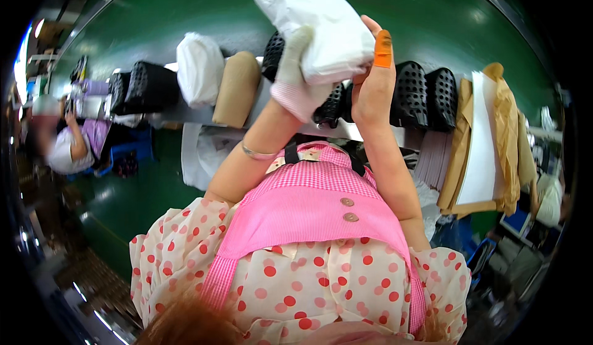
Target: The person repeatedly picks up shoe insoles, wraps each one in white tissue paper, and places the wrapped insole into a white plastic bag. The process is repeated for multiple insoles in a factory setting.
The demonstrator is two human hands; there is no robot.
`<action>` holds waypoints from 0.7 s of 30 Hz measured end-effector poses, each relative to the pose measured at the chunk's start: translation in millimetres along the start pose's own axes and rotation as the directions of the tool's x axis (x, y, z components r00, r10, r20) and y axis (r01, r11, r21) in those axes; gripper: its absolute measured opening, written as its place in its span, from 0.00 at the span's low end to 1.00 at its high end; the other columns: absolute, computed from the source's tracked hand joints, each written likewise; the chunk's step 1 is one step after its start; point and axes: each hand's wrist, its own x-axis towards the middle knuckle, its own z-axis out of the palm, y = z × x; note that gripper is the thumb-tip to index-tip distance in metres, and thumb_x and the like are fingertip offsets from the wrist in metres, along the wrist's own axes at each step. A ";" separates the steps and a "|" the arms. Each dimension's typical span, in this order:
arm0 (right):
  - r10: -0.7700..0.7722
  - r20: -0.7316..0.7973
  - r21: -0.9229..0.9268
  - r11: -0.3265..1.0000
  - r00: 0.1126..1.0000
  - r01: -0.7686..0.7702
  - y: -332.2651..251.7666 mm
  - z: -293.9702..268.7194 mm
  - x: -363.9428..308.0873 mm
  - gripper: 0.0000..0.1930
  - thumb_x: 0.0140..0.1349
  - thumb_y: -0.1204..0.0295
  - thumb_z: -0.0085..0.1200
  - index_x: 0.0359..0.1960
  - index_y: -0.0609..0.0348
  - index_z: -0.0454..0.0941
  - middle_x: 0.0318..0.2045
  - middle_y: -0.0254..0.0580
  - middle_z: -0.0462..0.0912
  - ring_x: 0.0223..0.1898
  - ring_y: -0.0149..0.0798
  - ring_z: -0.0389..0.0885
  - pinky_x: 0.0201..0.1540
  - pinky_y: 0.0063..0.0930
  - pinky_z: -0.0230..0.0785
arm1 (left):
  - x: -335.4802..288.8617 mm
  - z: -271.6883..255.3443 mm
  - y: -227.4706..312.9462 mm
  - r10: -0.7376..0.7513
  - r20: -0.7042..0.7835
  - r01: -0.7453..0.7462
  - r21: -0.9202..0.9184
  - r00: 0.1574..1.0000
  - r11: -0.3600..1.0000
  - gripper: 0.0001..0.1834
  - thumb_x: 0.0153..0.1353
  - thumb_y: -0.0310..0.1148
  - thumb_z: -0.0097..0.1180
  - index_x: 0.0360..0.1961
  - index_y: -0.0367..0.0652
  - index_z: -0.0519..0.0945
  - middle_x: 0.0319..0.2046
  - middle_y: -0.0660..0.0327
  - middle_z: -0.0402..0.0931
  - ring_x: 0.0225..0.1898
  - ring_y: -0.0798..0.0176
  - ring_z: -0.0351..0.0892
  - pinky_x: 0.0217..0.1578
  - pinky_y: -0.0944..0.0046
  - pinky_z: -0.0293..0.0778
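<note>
White package (324, 33), its wrapping creased, is held up over the green desk (445, 27), beyond the row of things along the near edge. The left hand (299, 67), in a pale glove with a pink cuff, grasps its near left side, thumb along the wrapping. The right hand (374, 88) is bare and lies against its right end with the thumb upright; its fingers are mostly hidden, so I cannot tell how firmly it grasps. An orange band (383, 50) circles that thumb, any marks on it too small to read. Toward the near edge's left end stand black perforated shoes (148, 85), then a white bundle (201, 70) and a tan form (237, 88). More black perforated footwear (411, 95) stands right of the hands. By the right corner, brown paper (509, 141) surrounds a white sheet (480, 141).
</note>
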 end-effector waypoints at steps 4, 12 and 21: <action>0.131 -0.078 0.235 0.966 0.988 -0.110 14.7 20.8 -1.2 0.24 0.73 0.54 0.32 0.46 0.65 0.73 0.39 0.40 0.79 0.40 0.32 0.76 0.49 0.25 0.67 | -25.8 -22.3 -24.5 0.281 -0.088 -0.260 0.191 0.956 0.946 0.32 0.64 0.48 0.52 0.63 0.41 0.62 0.59 0.59 0.66 0.60 0.60 0.67 0.61 0.59 0.63; 0.384 0.138 0.266 0.874 0.913 -0.408 45.2 56.4 -13.0 0.26 0.72 0.51 0.32 0.53 0.63 0.69 0.47 0.42 0.77 0.49 0.37 0.75 0.54 0.31 0.65 | -54.7 -46.3 24.2 0.555 -0.207 -0.403 0.495 0.805 0.770 0.26 0.58 0.32 0.63 0.55 0.39 0.68 0.47 0.64 0.73 0.49 0.69 0.71 0.53 0.67 0.67; 0.386 0.226 -0.149 0.921 0.895 -0.360 97.0 76.5 -6.8 0.16 0.71 0.65 0.37 0.47 0.61 0.76 0.36 0.33 0.80 0.36 0.25 0.74 0.42 0.19 0.67 | -115.7 -162.8 242.1 0.458 -0.524 0.445 0.852 0.718 0.277 0.33 0.55 0.44 0.64 0.57 0.34 0.70 0.48 0.54 0.77 0.45 0.62 0.78 0.45 0.63 0.75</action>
